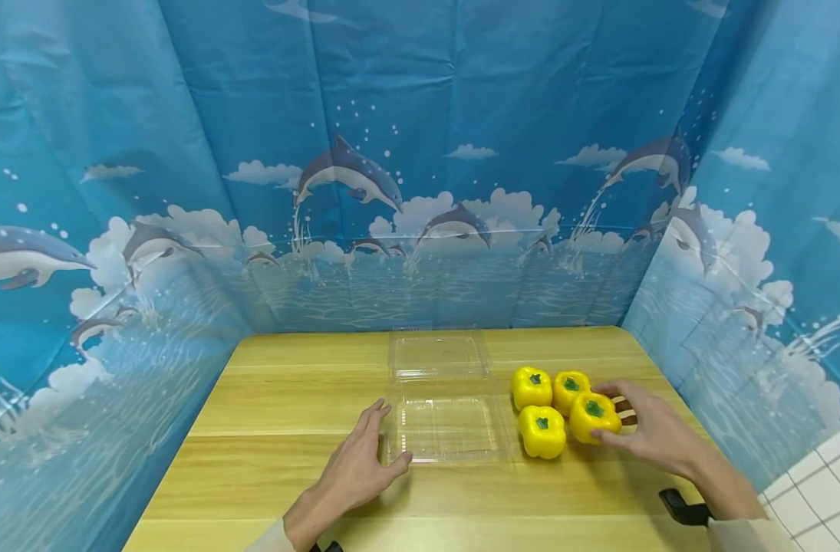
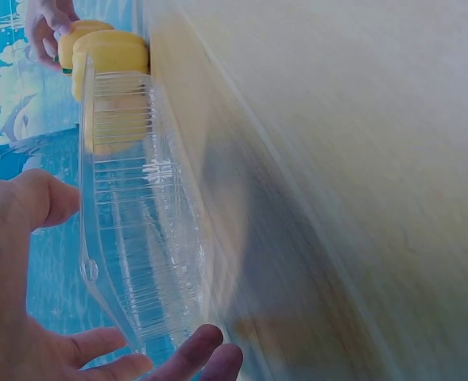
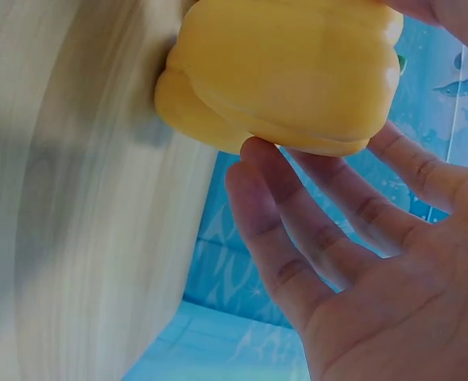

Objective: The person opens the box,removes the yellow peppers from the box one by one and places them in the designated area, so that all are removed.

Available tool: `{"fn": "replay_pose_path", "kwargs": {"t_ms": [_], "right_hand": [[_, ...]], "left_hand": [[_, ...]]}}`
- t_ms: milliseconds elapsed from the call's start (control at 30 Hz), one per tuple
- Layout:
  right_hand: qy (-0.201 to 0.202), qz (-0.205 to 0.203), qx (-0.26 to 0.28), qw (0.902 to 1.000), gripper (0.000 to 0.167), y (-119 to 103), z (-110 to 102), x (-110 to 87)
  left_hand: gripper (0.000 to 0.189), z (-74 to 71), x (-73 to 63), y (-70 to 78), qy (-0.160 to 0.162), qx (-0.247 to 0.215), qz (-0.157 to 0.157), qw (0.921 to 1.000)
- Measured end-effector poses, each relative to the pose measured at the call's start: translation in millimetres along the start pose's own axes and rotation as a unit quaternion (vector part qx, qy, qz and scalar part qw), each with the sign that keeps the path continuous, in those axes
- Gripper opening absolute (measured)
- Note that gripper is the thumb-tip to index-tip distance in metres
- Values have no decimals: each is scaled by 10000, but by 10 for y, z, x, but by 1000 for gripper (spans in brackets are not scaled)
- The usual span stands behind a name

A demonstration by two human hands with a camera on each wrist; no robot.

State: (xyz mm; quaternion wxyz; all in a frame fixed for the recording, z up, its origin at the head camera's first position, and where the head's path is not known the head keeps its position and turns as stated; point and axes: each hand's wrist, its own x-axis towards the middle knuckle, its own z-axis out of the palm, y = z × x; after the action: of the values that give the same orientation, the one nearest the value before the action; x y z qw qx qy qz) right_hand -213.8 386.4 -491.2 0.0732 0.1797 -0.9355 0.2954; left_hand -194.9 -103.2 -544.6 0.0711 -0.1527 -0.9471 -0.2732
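Note:
My right hand [image 1: 657, 428] holds a yellow bell pepper [image 1: 594, 418] with a green stem between thumb and fingertips. In the right wrist view this bell pepper [image 3: 289, 71] fills the top, the thumb on one side and fingers [image 3: 257, 198] on the other. Three more bell peppers, one of them at the front [image 1: 542, 432], stand close beside it. Left of them a clear plastic clamshell box [image 1: 447, 458] lies with its lid [image 1: 436, 333] folded back. At the box's left side is my left hand [image 1: 357, 464], thumb and fingers spread around the near corner.
Everything stands on a wooden table [image 1: 275, 414] with pale yellow planks. A blue curtain [image 1: 420, 153] printed with dolphins hangs behind and along both sides. White tiles [image 1: 816, 491] show at the lower right.

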Motion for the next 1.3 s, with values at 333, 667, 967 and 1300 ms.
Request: {"fn": "replay_pose_path", "kwargs": {"t_ms": [333,667,967,1300], "right_hand": [[-229,173,124,9995,66,42,74,-43],[-313,219,135,9992,67,55,104,-43],[-375,271,209,9987,66,71,143,-61],[-414,319,268,9983,68,93,173,-74]], "left_hand": [[87,4,-12,-11,-22,-31,20,10000],[87,0,-7,-16,-90,-97,21,9999],[87,2,-12,-21,-94,-126,2,9999],[87,8,-19,-29,-118,-113,5,9999]]}}
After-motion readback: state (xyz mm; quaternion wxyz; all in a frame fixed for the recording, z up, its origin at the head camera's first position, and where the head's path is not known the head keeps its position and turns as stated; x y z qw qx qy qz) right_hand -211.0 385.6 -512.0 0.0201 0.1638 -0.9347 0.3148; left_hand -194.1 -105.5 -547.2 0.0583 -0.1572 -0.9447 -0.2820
